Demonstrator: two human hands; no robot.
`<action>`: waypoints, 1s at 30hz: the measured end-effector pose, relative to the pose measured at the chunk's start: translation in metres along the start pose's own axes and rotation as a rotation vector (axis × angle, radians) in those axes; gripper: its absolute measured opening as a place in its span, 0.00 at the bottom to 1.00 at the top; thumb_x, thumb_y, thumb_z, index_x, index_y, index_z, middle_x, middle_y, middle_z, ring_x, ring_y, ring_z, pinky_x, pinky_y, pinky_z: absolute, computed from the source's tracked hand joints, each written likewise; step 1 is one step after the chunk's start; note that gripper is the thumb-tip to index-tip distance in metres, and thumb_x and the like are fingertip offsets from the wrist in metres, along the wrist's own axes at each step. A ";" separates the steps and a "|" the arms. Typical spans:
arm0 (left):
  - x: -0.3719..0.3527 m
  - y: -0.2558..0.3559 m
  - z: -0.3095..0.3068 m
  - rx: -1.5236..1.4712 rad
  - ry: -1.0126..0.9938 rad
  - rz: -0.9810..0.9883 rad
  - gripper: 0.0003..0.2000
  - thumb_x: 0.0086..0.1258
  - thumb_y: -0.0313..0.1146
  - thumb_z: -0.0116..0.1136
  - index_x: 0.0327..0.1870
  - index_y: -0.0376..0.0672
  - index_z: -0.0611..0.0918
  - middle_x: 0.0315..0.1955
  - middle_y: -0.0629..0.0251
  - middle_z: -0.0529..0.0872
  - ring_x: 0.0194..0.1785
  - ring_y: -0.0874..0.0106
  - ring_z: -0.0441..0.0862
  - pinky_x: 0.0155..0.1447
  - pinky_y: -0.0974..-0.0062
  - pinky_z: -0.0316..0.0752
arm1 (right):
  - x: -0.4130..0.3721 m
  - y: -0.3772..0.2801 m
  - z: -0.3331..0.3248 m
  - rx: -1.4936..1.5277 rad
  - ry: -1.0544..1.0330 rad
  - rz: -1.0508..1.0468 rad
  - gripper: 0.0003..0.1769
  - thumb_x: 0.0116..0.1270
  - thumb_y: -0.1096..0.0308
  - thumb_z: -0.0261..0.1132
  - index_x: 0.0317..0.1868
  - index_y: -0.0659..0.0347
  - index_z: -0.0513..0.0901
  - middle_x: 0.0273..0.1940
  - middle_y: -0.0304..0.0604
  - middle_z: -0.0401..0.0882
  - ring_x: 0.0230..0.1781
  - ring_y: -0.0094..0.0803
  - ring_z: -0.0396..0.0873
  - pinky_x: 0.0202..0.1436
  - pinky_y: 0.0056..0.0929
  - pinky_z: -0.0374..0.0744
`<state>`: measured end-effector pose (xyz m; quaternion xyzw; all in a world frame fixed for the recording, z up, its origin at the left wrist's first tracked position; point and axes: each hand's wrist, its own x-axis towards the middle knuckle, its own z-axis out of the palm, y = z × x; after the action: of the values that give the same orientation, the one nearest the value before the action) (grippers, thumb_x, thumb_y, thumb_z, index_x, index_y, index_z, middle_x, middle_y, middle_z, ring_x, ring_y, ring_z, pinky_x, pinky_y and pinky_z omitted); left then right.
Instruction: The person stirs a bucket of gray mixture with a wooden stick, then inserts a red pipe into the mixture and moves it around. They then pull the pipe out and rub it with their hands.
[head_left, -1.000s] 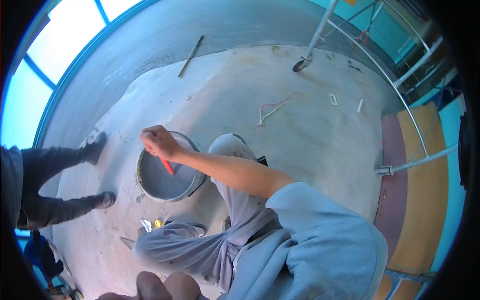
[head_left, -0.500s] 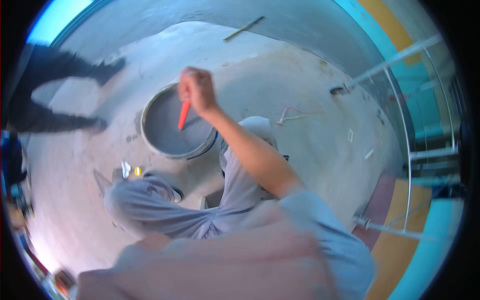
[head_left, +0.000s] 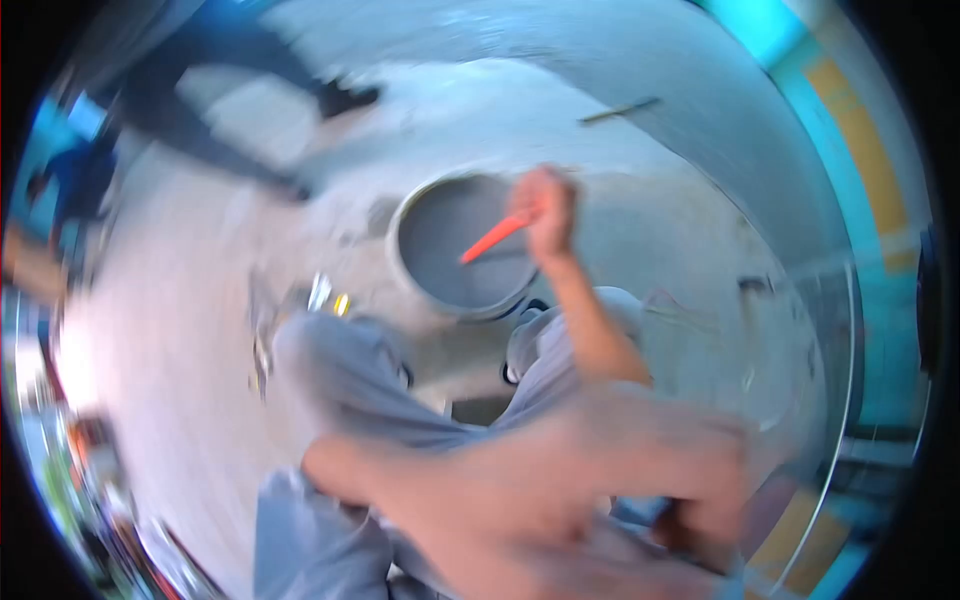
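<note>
My right hand (head_left: 548, 215) is closed in a fist around a slim orange stick-like tool (head_left: 492, 240). From the fist the tool slants down to the left, its tip over the grey contents of a round bucket (head_left: 403, 270). The hand itself is above the bucket's right rim. Close to the camera, my left hand (head_left: 670, 450) reaches across in front of my body to the right, large and smeared by motion. Its fingers are too blurred to make out. My bent knees are on the near side of the bucket.
Another person's dark-trousered legs (head_left: 225, 95) stand at upper left. A thin strip (head_left: 620, 110) lies on the floor beyond the bucket. Near my left knee are a yellow ring-shaped item (head_left: 342, 304) and a shiny item (head_left: 319, 292). Metal framework (head_left: 842, 400) stands at right.
The view has swung, so the bucket and floor items appear farther right. The orange tool is tilted more toward level. My left hand has come across to the right near the camera.
</note>
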<state>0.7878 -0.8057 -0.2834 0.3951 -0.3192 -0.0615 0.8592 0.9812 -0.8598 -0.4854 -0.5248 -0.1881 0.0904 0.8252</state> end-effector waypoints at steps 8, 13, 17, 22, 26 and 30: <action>0.020 -0.024 -0.124 0.149 -0.697 -0.345 0.04 0.59 0.21 0.66 0.33 0.33 0.83 0.30 0.58 0.81 0.33 0.66 0.78 0.35 0.71 0.70 | 0.013 -0.008 -0.003 0.071 0.033 0.042 0.16 0.68 0.61 0.55 0.22 0.56 0.70 0.18 0.32 0.68 0.17 0.18 0.63 0.19 0.22 0.63; -0.043 -0.082 -0.214 -0.072 0.462 -0.193 0.11 0.67 0.38 0.59 0.38 0.39 0.79 0.31 0.64 0.78 0.28 0.73 0.72 0.35 0.78 0.68 | 0.006 0.001 0.006 -0.083 0.035 -0.130 0.19 0.72 0.60 0.51 0.21 0.57 0.68 0.16 0.31 0.65 0.16 0.17 0.61 0.18 0.21 0.62; -0.047 -0.084 -0.237 -0.288 0.868 -0.389 0.03 0.71 0.31 0.55 0.37 0.44 0.79 0.31 0.69 0.80 0.32 0.76 0.73 0.35 0.77 0.69 | -0.001 -0.014 0.005 0.065 0.010 -0.046 0.21 0.73 0.60 0.50 0.20 0.57 0.65 0.15 0.32 0.63 0.14 0.18 0.58 0.18 0.21 0.61; -0.016 -0.088 -0.192 -0.125 0.945 -0.359 0.07 0.70 0.30 0.55 0.46 0.42 0.78 0.31 0.69 0.80 0.29 0.77 0.72 0.34 0.81 0.67 | 0.002 -0.003 -0.018 -0.003 0.057 -0.107 0.19 0.71 0.62 0.48 0.19 0.56 0.62 0.16 0.34 0.61 0.15 0.19 0.60 0.19 0.21 0.62; -0.007 -0.085 -0.183 0.075 0.871 -0.405 0.06 0.69 0.27 0.55 0.45 0.40 0.78 0.30 0.70 0.79 0.27 0.83 0.70 0.29 0.87 0.63 | 0.001 0.001 -0.029 0.005 0.090 -0.085 0.18 0.70 0.63 0.47 0.20 0.56 0.62 0.17 0.35 0.61 0.15 0.21 0.60 0.20 0.21 0.62; -0.007 -0.104 -0.202 0.129 0.749 -0.390 0.07 0.67 0.21 0.53 0.44 0.37 0.78 0.32 0.70 0.79 0.27 0.86 0.69 0.28 0.90 0.60 | -0.006 -0.008 -0.045 0.040 0.111 -0.036 0.18 0.70 0.63 0.47 0.20 0.56 0.62 0.18 0.36 0.62 0.17 0.22 0.61 0.24 0.22 0.64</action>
<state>0.9182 -0.7449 -0.4593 0.4960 0.0923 -0.0551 0.8617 0.9940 -0.9029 -0.4969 -0.5089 -0.1497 0.0500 0.8462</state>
